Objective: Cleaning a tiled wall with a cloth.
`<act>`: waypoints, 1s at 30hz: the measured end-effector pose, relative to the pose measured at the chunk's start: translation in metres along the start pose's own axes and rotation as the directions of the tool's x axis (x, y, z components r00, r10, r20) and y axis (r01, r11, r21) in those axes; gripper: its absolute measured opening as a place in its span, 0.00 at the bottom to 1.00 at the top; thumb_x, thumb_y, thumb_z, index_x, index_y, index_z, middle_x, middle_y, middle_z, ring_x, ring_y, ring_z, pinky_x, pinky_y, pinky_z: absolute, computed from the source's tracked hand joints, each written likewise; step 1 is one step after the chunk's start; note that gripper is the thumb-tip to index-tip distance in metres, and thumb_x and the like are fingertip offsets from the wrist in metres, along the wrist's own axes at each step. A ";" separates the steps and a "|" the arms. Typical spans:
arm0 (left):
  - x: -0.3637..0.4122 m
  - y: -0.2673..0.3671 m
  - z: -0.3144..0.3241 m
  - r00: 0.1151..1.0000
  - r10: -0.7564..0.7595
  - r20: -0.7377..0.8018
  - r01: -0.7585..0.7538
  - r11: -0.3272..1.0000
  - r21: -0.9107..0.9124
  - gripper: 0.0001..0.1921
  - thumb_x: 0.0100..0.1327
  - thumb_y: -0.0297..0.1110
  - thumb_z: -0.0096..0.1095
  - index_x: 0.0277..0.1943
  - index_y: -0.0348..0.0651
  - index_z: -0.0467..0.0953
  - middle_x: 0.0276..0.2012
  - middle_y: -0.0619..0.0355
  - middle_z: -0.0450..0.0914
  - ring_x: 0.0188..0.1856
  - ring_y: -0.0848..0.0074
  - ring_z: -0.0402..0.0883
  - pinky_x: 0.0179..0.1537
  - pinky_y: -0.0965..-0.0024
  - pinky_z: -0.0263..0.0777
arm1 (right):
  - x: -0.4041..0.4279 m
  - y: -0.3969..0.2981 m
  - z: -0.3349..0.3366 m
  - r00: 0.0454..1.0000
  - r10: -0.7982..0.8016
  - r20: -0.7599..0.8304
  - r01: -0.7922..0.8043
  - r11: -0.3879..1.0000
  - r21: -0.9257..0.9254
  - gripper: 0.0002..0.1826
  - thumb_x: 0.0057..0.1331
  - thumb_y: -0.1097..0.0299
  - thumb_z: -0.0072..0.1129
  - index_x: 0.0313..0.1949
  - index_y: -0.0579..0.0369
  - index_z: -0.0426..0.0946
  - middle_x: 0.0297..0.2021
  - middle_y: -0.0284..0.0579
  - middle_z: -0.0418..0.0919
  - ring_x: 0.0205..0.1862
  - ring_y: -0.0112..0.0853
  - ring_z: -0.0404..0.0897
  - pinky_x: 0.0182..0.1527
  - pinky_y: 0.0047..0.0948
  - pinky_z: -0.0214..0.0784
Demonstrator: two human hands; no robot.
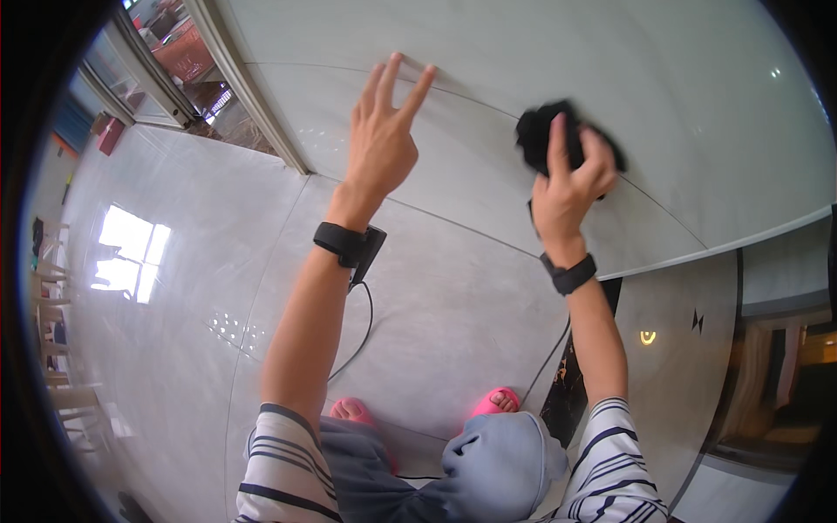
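A pale, glossy tiled wall rises before me, with thin dark joints across it. My left hand has its fingers spread, their tips at the wall near a joint, and holds nothing. To the right, my right hand presses a bunched black cloth against the wall; hand and cloth are slightly blurred. Part of the cloth is hidden behind the fingers. Each wrist bears a black strap, and a dark device with a cable is on the left one.
Glossy floor tiles spread below and left. A framed glass sliding door stands at upper left beside a doorway. Thin black cables hang near my legs and pink slippers. Chairs line the far left; a dark-framed opening lies right.
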State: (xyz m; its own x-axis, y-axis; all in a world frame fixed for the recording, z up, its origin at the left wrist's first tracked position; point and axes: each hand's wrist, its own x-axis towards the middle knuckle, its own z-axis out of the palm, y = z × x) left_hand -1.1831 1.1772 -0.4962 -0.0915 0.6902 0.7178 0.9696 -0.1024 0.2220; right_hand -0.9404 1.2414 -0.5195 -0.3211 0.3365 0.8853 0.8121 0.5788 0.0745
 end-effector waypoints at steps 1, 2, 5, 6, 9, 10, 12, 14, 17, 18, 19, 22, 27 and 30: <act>0.000 -0.001 0.000 1.000 -0.002 0.004 0.002 1.000 -0.021 0.47 0.48 0.09 0.45 0.72 0.61 0.61 0.73 0.48 0.51 0.72 0.50 0.53 0.69 0.52 0.57 | 0.020 -0.003 0.002 0.998 0.061 -0.026 -0.061 0.998 0.016 0.35 0.51 0.83 0.58 0.60 0.40 0.75 0.59 0.46 0.65 0.59 0.45 0.62 0.53 0.51 0.52; 0.001 -0.002 0.000 1.000 -0.001 0.005 0.001 0.999 -0.039 0.47 0.48 0.09 0.45 0.72 0.60 0.62 0.73 0.48 0.52 0.72 0.51 0.53 0.69 0.52 0.58 | 0.030 -0.008 0.009 0.997 0.079 -0.014 -0.080 0.996 -0.046 0.34 0.52 0.82 0.58 0.60 0.40 0.76 0.59 0.46 0.65 0.58 0.44 0.62 0.52 0.51 0.52; 0.004 -0.010 -0.007 0.999 0.004 0.050 -0.001 0.999 -0.051 0.46 0.47 0.08 0.46 0.71 0.59 0.63 0.73 0.51 0.53 0.72 0.51 0.53 0.68 0.53 0.59 | 0.009 -0.035 0.038 0.996 -0.081 0.029 0.086 0.968 -0.235 0.28 0.59 0.71 0.59 0.60 0.36 0.75 0.59 0.38 0.67 0.59 0.39 0.63 0.49 0.57 0.57; 0.005 -0.015 -0.011 0.998 0.007 0.063 -0.005 0.999 -0.034 0.46 0.47 0.08 0.45 0.71 0.59 0.63 0.73 0.51 0.53 0.72 0.51 0.52 0.68 0.53 0.59 | -0.010 -0.047 0.049 0.982 -0.185 0.032 0.187 0.957 -0.220 0.26 0.60 0.70 0.59 0.59 0.36 0.75 0.59 0.36 0.68 0.59 0.37 0.64 0.48 0.59 0.59; 0.003 -0.033 -0.022 0.997 -0.026 0.067 0.029 0.999 -0.040 0.46 0.47 0.09 0.45 0.72 0.55 0.59 0.74 0.50 0.50 0.73 0.49 0.51 0.68 0.51 0.57 | -0.057 -0.081 0.064 0.910 -0.350 0.222 0.357 0.934 0.007 0.25 0.63 0.72 0.54 0.61 0.36 0.74 0.60 0.35 0.68 0.61 0.37 0.64 0.53 0.62 0.57; 0.003 -0.039 -0.024 0.997 -0.067 0.035 0.069 0.996 -0.049 0.46 0.47 0.09 0.44 0.73 0.53 0.57 0.74 0.50 0.49 0.73 0.49 0.50 0.69 0.50 0.56 | -0.060 -0.087 0.063 0.870 -0.325 0.372 0.327 0.943 0.059 0.25 0.63 0.72 0.53 0.60 0.37 0.74 0.60 0.36 0.68 0.61 0.37 0.64 0.52 0.63 0.57; -0.001 -0.056 -0.027 0.992 -0.123 0.003 0.123 0.992 -0.042 0.46 0.48 0.10 0.45 0.74 0.51 0.55 0.74 0.49 0.48 0.73 0.48 0.49 0.68 0.47 0.56 | -0.040 -0.094 0.057 0.893 -0.267 0.364 0.271 0.962 0.040 0.26 0.60 0.72 0.58 0.59 0.39 0.75 0.59 0.37 0.69 0.62 0.37 0.64 0.49 0.62 0.59; -0.009 -0.072 -0.027 0.987 -0.158 0.004 0.158 0.987 -0.014 0.45 0.50 0.11 0.47 0.74 0.48 0.53 0.75 0.48 0.49 0.74 0.46 0.48 0.67 0.44 0.56 | 0.005 -0.093 0.049 0.957 -0.200 0.211 0.203 0.979 0.010 0.32 0.57 0.79 0.55 0.61 0.40 0.73 0.59 0.42 0.68 0.61 0.43 0.64 0.51 0.60 0.54; -0.020 -0.095 -0.027 0.962 -0.208 0.178 0.192 0.976 0.102 0.45 0.50 0.11 0.47 0.74 0.46 0.52 0.75 0.45 0.47 0.75 0.45 0.46 0.68 0.37 0.52 | 0.059 -0.089 0.052 0.998 0.015 0.054 -0.016 1.000 0.025 0.33 0.55 0.83 0.54 0.60 0.40 0.75 0.58 0.43 0.67 0.59 0.45 0.63 0.53 0.52 0.52; -0.022 -0.101 -0.026 0.958 -0.224 0.182 0.213 0.974 0.077 0.45 0.50 0.12 0.47 0.75 0.47 0.51 0.75 0.45 0.47 0.75 0.45 0.45 0.68 0.36 0.51 | 0.062 -0.095 0.057 0.999 -0.018 -0.047 0.018 1.000 0.001 0.33 0.55 0.82 0.53 0.60 0.39 0.75 0.58 0.43 0.67 0.60 0.45 0.63 0.53 0.52 0.53; -0.023 -0.105 -0.026 0.948 -0.251 0.194 0.243 0.968 0.065 0.45 0.51 0.12 0.47 0.75 0.47 0.51 0.75 0.45 0.46 0.75 0.45 0.45 0.67 0.34 0.50 | 0.060 -0.100 0.063 0.999 0.035 -0.009 -0.035 0.998 -0.059 0.32 0.56 0.82 0.53 0.60 0.38 0.75 0.58 0.43 0.67 0.60 0.46 0.63 0.52 0.52 0.54; -0.020 -0.119 -0.027 0.936 -0.313 0.160 0.314 0.949 0.019 0.46 0.51 0.12 0.45 0.76 0.49 0.47 0.75 0.46 0.44 0.75 0.46 0.44 0.69 0.37 0.48 | 0.017 -0.132 0.079 0.946 -0.297 0.133 0.319 0.926 -0.200 0.27 0.61 0.74 0.56 0.60 0.37 0.75 0.60 0.38 0.67 0.60 0.40 0.64 0.51 0.57 0.57; -0.023 -0.157 -0.052 0.951 -0.309 0.034 0.303 0.946 0.114 0.43 0.56 0.16 0.49 0.76 0.47 0.47 0.75 0.45 0.43 0.76 0.48 0.41 0.70 0.39 0.46 | 0.008 -0.159 0.075 0.782 -0.352 0.515 0.341 0.932 0.118 0.26 0.61 0.74 0.55 0.60 0.42 0.74 0.61 0.41 0.67 0.63 0.41 0.64 0.52 0.61 0.56; -0.025 -0.194 -0.076 0.941 -0.326 -0.091 0.337 0.929 0.154 0.44 0.56 0.18 0.53 0.76 0.46 0.47 0.75 0.43 0.42 0.76 0.49 0.42 0.71 0.43 0.45 | 0.059 -0.160 0.080 0.939 -0.194 0.285 0.195 0.981 0.026 0.31 0.59 0.80 0.53 0.62 0.40 0.73 0.60 0.43 0.67 0.61 0.44 0.63 0.51 0.58 0.54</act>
State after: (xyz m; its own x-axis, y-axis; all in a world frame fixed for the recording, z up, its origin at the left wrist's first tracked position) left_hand -1.3860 1.1253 -0.5073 -0.4227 0.6176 0.6632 0.9049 0.2473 0.3464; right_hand -1.1278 1.2282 -0.5154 -0.5976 0.4154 0.6858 0.7212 0.6523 0.2333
